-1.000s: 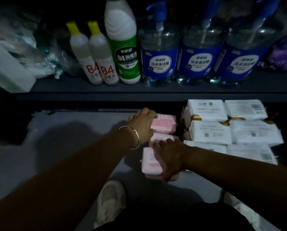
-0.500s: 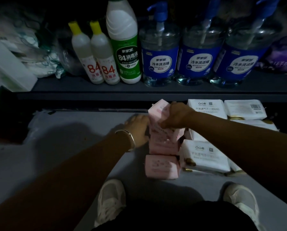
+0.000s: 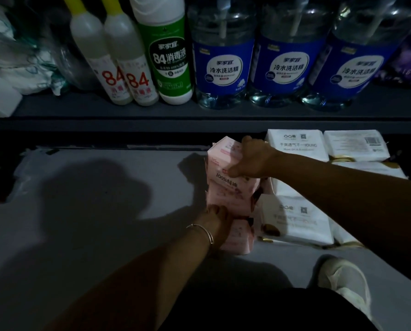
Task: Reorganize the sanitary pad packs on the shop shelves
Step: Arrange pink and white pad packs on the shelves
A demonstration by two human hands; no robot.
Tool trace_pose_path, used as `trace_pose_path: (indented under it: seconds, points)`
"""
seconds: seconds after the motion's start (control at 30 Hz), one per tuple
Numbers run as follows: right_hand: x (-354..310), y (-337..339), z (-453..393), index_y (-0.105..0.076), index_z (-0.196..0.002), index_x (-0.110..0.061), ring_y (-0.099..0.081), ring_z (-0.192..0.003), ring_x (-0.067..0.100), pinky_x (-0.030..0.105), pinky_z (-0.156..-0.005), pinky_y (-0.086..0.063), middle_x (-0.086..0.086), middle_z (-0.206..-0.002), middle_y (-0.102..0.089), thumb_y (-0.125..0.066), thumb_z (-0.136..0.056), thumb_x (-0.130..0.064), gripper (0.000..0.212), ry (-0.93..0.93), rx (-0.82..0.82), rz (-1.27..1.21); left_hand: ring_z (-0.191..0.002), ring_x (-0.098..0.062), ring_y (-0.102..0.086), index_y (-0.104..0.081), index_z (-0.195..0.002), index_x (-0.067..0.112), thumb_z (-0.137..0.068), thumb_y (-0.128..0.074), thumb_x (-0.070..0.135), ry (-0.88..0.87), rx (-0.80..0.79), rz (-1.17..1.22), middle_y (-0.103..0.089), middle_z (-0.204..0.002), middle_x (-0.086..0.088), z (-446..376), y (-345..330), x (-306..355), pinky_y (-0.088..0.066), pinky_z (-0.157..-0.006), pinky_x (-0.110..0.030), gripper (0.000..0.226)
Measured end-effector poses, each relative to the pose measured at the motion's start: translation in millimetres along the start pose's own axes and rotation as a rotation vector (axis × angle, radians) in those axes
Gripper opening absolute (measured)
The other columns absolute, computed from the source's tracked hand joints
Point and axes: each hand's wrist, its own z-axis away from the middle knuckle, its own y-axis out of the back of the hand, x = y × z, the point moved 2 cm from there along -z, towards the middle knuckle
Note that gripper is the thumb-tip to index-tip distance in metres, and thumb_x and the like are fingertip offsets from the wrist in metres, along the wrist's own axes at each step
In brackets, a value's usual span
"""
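A row of pink sanitary pad packs (image 3: 230,187) is seen on the grey lower shelf (image 3: 104,211), running from the back toward the front edge. The rearmost pink pack (image 3: 223,154) is tilted up on end, above the others. The nearest pink pack (image 3: 239,237) lies flat at the front. Just to the right, white pad packs (image 3: 295,146) are laid flat in rows, touching the pink row.
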Motion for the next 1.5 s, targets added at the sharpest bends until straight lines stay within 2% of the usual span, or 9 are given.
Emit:
trace_pose_path:
  seconds: [0.2, 0.33, 0.43, 0.57, 0.73, 1.23, 1.3, 1.4, 1.5]
  points:
    - [-6.6, 28.3, 13.8, -0.05, -0.124, -0.008, -0.053, -0.096, 0.016, 0.027, -0.081, -0.048, 0.006, -0.116, -0.058, -0.074, -0.075, -0.039, 0.062, 0.046, -0.022, -0.096, -0.113, -0.021, -0.046, -0.04, -0.132, 0.015, -0.074, -0.074, 0.031, -0.057, -0.039, 0.139, -0.045, -0.123, -0.004, 21.3, 43.4, -21.1, -0.041, -0.088, -0.028, 0.069]
    - [-24.3, 69.8, 36.1, -0.049, -0.126, -0.01, -0.058, -0.104, 0.019, 0.029, -0.083, -0.05, 0.005, -0.122, -0.058, -0.076, -0.074, -0.038, 0.065, 0.103, 0.0, -0.202, -0.106, -0.018, -0.053, -0.043, -0.132, 0.018, -0.069, -0.079, 0.02, -0.082, -0.075, 0.347, -0.053, -0.117, 0.002, 52.5, 107.7, -45.7, -0.047, -0.09, -0.028, 0.072]
    - [-47.3, 114.0, 62.3, -0.041, -0.132, -0.012, -0.052, -0.103, 0.017, 0.029, -0.081, -0.047, 0.003, -0.124, -0.051, -0.075, -0.074, -0.039, 0.072, 0.173, 0.097, -0.201, -0.096, -0.018, -0.06, -0.052, -0.117, 0.014, -0.07, -0.078, 0.015, -0.045, -0.047, 0.375, -0.06, -0.106, 0.001, 84.7, 164.8, -54.9, -0.051, -0.08, -0.027, 0.053]
    - [-76.5, 184.8, 102.2, -0.053, -0.123, -0.015, -0.058, -0.094, 0.015, 0.025, -0.073, -0.046, -0.001, -0.111, -0.058, -0.077, -0.072, -0.036, 0.06, 0.251, 0.241, -0.157, -0.103, -0.019, -0.062, -0.055, -0.118, 0.015, -0.072, -0.078, 0.016, -0.027, 0.023, 0.38, -0.064, -0.111, -0.001, 130.4, 239.2, -58.8, -0.054, -0.088, -0.032, 0.052]
    - [-105.1, 276.9, 154.4, -0.064, -0.106, -0.014, -0.065, -0.089, 0.018, 0.034, -0.078, -0.055, 0.002, -0.101, -0.068, -0.076, -0.073, -0.032, 0.04, 0.33, 0.389, -0.138, -0.09, -0.013, -0.063, -0.057, -0.113, 0.019, -0.075, -0.075, 0.017, -0.018, 0.14, 0.352, -0.064, -0.097, 0.006, 185.2, 329.6, -55.7, -0.054, -0.067, -0.017, 0.043]
    - [-146.0, 445.7, 142.5, -0.055, -0.124, -0.013, -0.064, -0.088, 0.016, 0.027, -0.075, -0.054, 0.0, -0.107, -0.062, -0.08, -0.07, -0.023, 0.06, 0.401, 0.677, -0.279, -0.101, -0.014, -0.063, -0.056, -0.123, 0.023, -0.075, -0.074, 0.02, -0.056, 0.503, 0.312, -0.065, -0.111, 0.004, 226.0, 521.8, -85.9, -0.055, -0.088, -0.032, 0.051]
    - [-150.1, 456.3, 125.7, -0.051, -0.129, -0.012, -0.062, -0.09, 0.016, 0.026, -0.075, -0.051, 0.0, -0.107, -0.059, -0.08, -0.072, -0.023, 0.065, 0.396, 0.715, -0.266, -0.098, -0.012, -0.064, -0.056, -0.123, 0.023, -0.075, -0.074, 0.02, -0.051, 0.524, 0.307, -0.065, -0.108, 0.005, 214.3, 536.5, -99.1, -0.055, -0.081, -0.022, 0.052]
    - [-153.3, 474.6, 102.3, -0.055, -0.126, -0.013, -0.061, -0.091, 0.017, 0.027, -0.079, -0.052, 0.002, -0.107, -0.061, -0.077, -0.075, -0.024, 0.057, 0.391, 0.793, -0.22, -0.077, -0.003, -0.059, -0.054, -0.121, 0.021, -0.076, -0.073, 0.017, -0.042, 0.548, 0.292, -0.061, -0.093, 0.01, 195.9, 556.6, -115.1, -0.042, -0.049, -0.004, 0.048]
    - [-153.3, 488.8, 80.9, -0.055, -0.126, -0.016, -0.061, -0.093, 0.017, 0.027, -0.081, -0.052, 0.005, -0.112, -0.063, -0.076, -0.076, -0.025, 0.055, 0.371, 0.811, -0.223, -0.074, -0.001, -0.057, -0.052, -0.119, 0.021, -0.075, -0.074, 0.017, -0.009, 0.564, 0.294, -0.058, -0.089, 0.013, 175.3, 571.1, -131.9, -0.041, -0.048, -0.005, 0.049]
